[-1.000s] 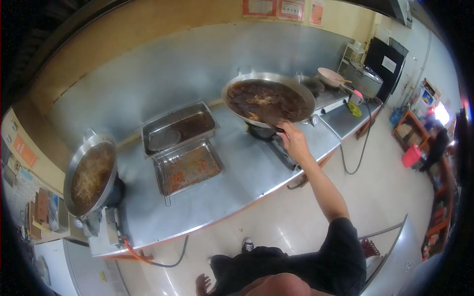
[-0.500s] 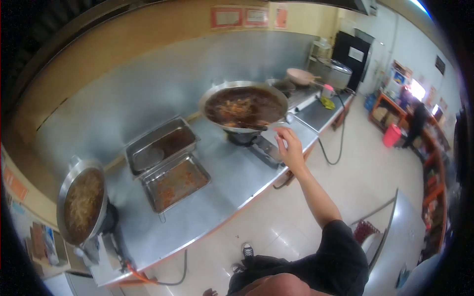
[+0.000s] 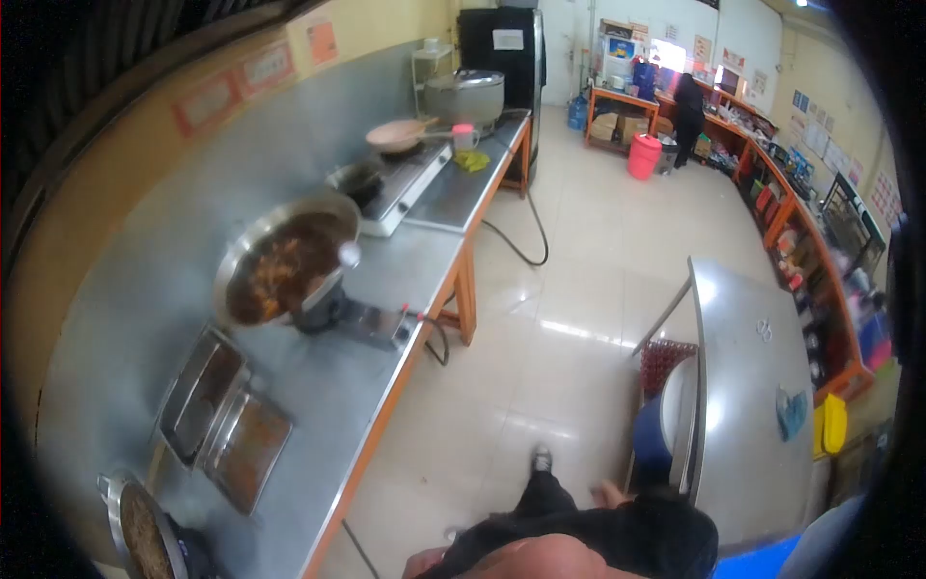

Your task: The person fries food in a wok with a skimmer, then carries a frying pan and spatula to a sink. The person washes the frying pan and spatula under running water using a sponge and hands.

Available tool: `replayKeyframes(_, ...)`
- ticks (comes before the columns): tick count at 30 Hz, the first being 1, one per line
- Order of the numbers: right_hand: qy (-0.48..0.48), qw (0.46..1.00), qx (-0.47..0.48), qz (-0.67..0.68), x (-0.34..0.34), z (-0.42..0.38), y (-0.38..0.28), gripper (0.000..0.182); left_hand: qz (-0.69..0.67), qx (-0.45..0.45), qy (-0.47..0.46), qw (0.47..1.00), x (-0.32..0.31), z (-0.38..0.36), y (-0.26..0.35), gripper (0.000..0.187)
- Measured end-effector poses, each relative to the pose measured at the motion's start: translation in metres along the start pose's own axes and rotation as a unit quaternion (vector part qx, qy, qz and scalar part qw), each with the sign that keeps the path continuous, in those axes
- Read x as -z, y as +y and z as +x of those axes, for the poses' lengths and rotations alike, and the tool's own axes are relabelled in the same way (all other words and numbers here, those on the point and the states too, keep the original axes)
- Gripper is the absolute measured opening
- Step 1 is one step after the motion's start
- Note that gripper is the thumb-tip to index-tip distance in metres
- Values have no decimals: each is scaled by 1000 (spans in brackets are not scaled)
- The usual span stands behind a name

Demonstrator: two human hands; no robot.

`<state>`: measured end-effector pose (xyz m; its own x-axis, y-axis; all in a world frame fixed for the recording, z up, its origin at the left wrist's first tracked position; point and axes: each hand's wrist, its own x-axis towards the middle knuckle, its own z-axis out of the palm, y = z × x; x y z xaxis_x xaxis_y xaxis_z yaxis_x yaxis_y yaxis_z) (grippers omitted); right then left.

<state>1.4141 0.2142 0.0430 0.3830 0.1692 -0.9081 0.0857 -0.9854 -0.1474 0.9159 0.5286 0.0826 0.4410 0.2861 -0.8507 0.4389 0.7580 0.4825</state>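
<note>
My right hand [image 3: 608,494] hangs low beside my body, small and blurred, over the floor near the blue container [image 3: 655,436]; its fingers cannot be made out. At the bottom edge, my left hand [image 3: 424,562] is partly visible and its fingers are unclear. A large wok [image 3: 231,280] of dark liquid and food sits on a burner on the steel counter [image 3: 362,372], away from both hands. Two metal trays [image 3: 198,396] lie below it, one holding reddish residue. Another wok [image 3: 143,531] stands at the lower left.
A steel table [image 3: 748,386] stands to the right, with a blue-green item [image 3: 792,413] on it. Farther back are a stove [image 3: 410,193], a large pot [image 3: 468,96], a pink bin [image 3: 644,156] and a person in dark clothing [image 3: 687,121]. Hoses hang beside the counter.
The view has swung right, showing more floor and the right-hand table. My right hand has dropped from beside the large wok to near my body.
</note>
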Motion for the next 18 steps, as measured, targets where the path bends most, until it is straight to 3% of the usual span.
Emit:
replayKeyframes(4,14,980,-118,162,50,-11,115,32,58,11,-29,998,-86,65,80,47)
replayKeyframes(8,57,974,-94,200,79,47,144,32,154,29,-83,984,-188,147,191,47)
replayKeyframes(11,109,983,-31,145,127,118,95,32,236,55,-152,958,-276,212,260,47)
replayKeyframes(13,166,940,13,298,204,150,38,33,274,49,-202,939,-328,265,307,47)
replayKeyframes(14,179,882,58,432,245,136,3,41,270,41,-218,937,-348,293,329,47)
replayKeyframes(16,149,879,132,433,328,141,-42,39,242,23,-235,941,-390,351,372,47)
replayKeyframes(17,159,885,172,402,356,136,-60,38,245,-16,-181,952,-424,352,400,49)
replayKeyframes(18,151,888,178,397,376,146,-75,36,250,-55,-126,958,-489,307,443,51)
